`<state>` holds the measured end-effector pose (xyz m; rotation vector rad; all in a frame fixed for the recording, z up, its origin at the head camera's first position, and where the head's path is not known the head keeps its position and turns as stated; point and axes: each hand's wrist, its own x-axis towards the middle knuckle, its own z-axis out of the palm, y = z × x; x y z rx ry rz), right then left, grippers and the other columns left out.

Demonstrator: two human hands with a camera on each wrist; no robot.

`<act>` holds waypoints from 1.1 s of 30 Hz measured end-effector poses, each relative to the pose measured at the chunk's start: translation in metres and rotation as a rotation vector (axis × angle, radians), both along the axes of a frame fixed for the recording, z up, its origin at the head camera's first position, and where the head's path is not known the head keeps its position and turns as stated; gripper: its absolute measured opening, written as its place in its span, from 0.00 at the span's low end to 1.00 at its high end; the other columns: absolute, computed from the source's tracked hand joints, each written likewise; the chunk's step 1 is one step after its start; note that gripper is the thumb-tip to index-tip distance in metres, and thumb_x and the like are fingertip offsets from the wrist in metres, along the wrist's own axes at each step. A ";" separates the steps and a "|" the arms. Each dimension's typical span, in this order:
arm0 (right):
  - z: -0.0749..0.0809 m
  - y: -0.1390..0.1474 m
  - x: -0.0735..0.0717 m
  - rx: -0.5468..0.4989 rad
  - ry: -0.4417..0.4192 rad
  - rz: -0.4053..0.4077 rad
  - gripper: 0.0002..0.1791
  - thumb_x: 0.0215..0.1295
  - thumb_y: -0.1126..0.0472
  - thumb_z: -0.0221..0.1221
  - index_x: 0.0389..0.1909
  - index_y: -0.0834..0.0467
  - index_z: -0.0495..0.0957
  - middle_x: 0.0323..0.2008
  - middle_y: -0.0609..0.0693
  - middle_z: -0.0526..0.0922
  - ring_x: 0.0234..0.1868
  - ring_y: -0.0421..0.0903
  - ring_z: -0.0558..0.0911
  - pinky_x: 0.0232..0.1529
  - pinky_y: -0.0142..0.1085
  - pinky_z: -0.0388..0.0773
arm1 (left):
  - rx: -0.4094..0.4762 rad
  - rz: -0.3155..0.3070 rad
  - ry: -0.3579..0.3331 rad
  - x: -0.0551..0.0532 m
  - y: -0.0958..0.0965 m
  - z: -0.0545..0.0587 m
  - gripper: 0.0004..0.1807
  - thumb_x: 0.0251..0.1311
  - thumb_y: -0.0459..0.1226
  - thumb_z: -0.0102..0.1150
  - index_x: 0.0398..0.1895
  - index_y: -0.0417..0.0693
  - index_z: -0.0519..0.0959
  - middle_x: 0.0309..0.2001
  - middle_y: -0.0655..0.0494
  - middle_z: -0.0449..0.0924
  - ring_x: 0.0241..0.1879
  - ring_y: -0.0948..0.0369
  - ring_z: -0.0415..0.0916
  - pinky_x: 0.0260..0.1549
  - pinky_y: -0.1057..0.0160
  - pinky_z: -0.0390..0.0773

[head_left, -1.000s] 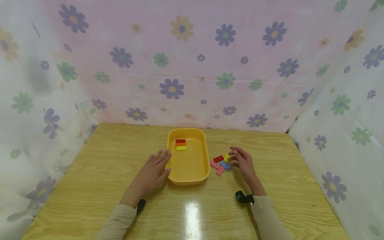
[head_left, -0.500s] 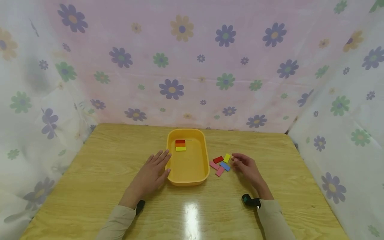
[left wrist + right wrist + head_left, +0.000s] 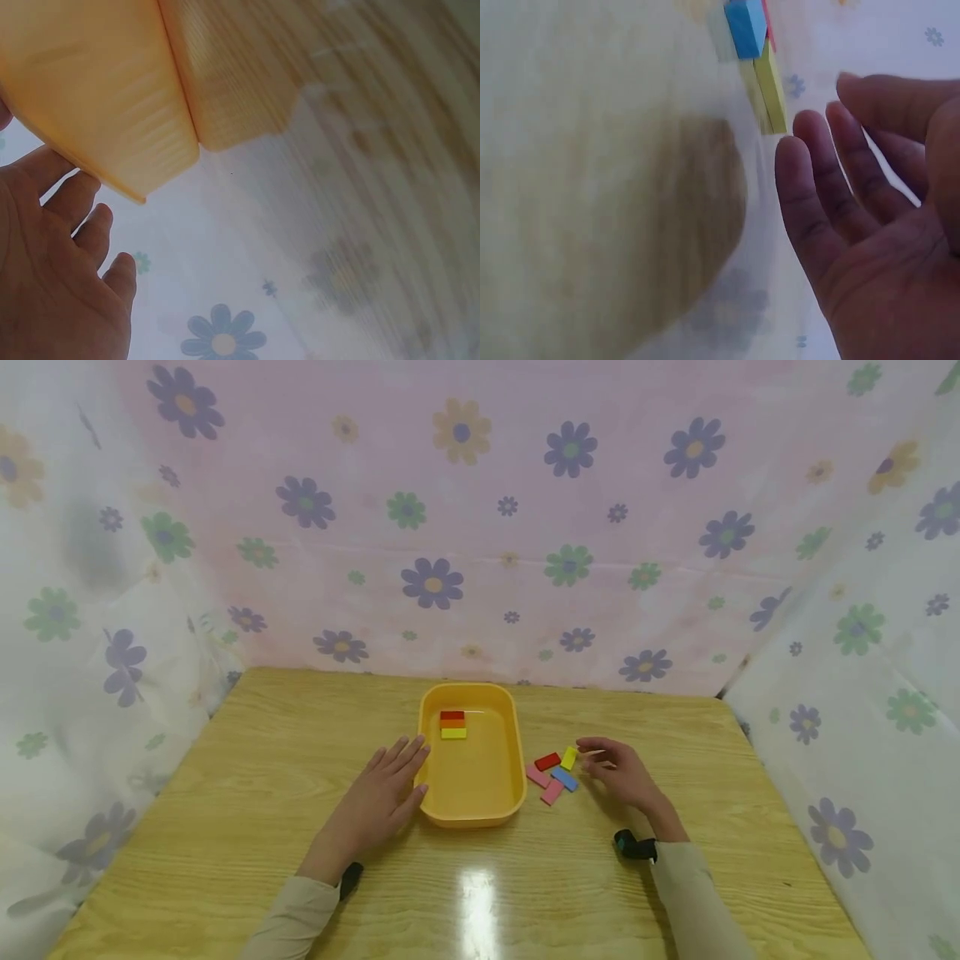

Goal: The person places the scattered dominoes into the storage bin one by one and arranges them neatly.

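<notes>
A yellow plastic tray stands on the table with a red block, an orange block and a yellow block lined up inside near its left wall. My left hand rests with spread fingers on the tray's left rim. Right of the tray lie another red block, a second yellow block, a blue block and two pink blocks. My right hand hovers beside the second yellow block, fingers loosely bent, nothing between them.
The wooden table ends at a flowered cloth along the back and both sides. Dark wrist cameras sit under both wrists, the right one close above the tabletop.
My right hand has drawn back to the right from over the second yellow block, uncovering it. The left hand has stayed on the tray rim, and the blocks lie as before.
</notes>
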<state>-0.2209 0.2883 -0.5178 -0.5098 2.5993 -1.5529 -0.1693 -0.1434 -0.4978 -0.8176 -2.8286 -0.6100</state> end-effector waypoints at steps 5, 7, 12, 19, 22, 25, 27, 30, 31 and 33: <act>0.003 -0.002 -0.014 0.055 0.046 0.088 0.20 0.68 0.76 0.58 0.61 0.71 0.76 0.58 0.68 0.80 0.49 0.63 0.82 0.48 0.32 0.82 | 0.001 0.003 -0.003 0.000 -0.001 0.001 0.34 0.78 0.50 0.47 0.80 0.44 0.58 0.80 0.50 0.54 0.80 0.48 0.49 0.77 0.40 0.49; 0.003 -0.003 -0.019 0.075 0.062 0.109 0.21 0.66 0.78 0.58 0.60 0.71 0.77 0.57 0.68 0.80 0.48 0.62 0.81 0.44 0.32 0.82 | 0.002 0.003 -0.003 -0.001 -0.001 0.001 0.34 0.78 0.50 0.47 0.80 0.45 0.58 0.80 0.50 0.54 0.80 0.48 0.49 0.77 0.40 0.49; 0.010 -0.008 -0.026 0.128 0.071 0.158 0.22 0.62 0.82 0.57 0.58 0.72 0.78 0.55 0.70 0.80 0.46 0.64 0.79 0.43 0.40 0.81 | 0.004 0.004 -0.008 -0.001 -0.001 0.001 0.34 0.77 0.49 0.48 0.79 0.44 0.59 0.80 0.50 0.54 0.80 0.48 0.49 0.77 0.40 0.49; 0.000 -0.001 -0.040 0.187 0.024 0.235 0.22 0.64 0.77 0.60 0.60 0.67 0.79 0.57 0.64 0.81 0.52 0.59 0.80 0.53 0.46 0.80 | -0.005 0.007 -0.007 0.000 0.000 0.002 0.34 0.77 0.49 0.48 0.79 0.44 0.59 0.80 0.50 0.54 0.80 0.48 0.49 0.77 0.40 0.49; -0.001 -0.002 -0.041 0.176 -0.016 0.246 0.21 0.65 0.76 0.60 0.59 0.66 0.79 0.57 0.63 0.82 0.59 0.61 0.79 0.62 0.55 0.77 | -0.006 0.008 -0.010 0.000 0.000 0.001 0.34 0.77 0.49 0.48 0.79 0.44 0.59 0.80 0.51 0.54 0.80 0.49 0.49 0.77 0.40 0.48; 0.000 -0.002 -0.039 0.160 -0.038 0.246 0.18 0.67 0.75 0.60 0.57 0.67 0.81 0.56 0.63 0.82 0.59 0.61 0.79 0.63 0.57 0.75 | -0.006 0.010 -0.016 0.001 0.000 0.000 0.34 0.77 0.49 0.48 0.80 0.45 0.58 0.80 0.51 0.53 0.80 0.49 0.48 0.77 0.41 0.48; 0.001 -0.003 -0.038 0.159 -0.035 0.248 0.16 0.67 0.74 0.61 0.55 0.68 0.81 0.54 0.64 0.82 0.57 0.61 0.80 0.61 0.55 0.77 | -0.006 0.011 -0.016 0.001 0.000 0.000 0.34 0.77 0.49 0.48 0.80 0.45 0.58 0.80 0.51 0.53 0.80 0.49 0.48 0.78 0.41 0.48; 0.004 -0.004 -0.036 0.179 -0.023 0.252 0.15 0.68 0.73 0.61 0.54 0.68 0.81 0.52 0.64 0.83 0.52 0.60 0.81 0.55 0.48 0.81 | -0.006 0.011 -0.013 0.001 0.000 0.000 0.34 0.77 0.49 0.48 0.80 0.45 0.59 0.80 0.51 0.53 0.80 0.49 0.48 0.78 0.41 0.48; 0.005 -0.004 -0.035 0.189 -0.018 0.256 0.15 0.68 0.73 0.61 0.54 0.69 0.81 0.52 0.64 0.83 0.51 0.60 0.81 0.54 0.45 0.81 | -0.006 0.011 -0.011 0.001 0.000 0.000 0.34 0.77 0.49 0.48 0.80 0.45 0.59 0.80 0.51 0.53 0.80 0.49 0.48 0.78 0.41 0.48; 0.006 -0.004 -0.035 0.213 -0.014 0.261 0.15 0.68 0.72 0.61 0.54 0.69 0.82 0.51 0.64 0.83 0.50 0.59 0.81 0.52 0.41 0.81 | -0.006 0.010 -0.011 0.001 0.000 0.000 0.34 0.77 0.49 0.48 0.80 0.45 0.59 0.80 0.51 0.53 0.80 0.49 0.48 0.78 0.41 0.48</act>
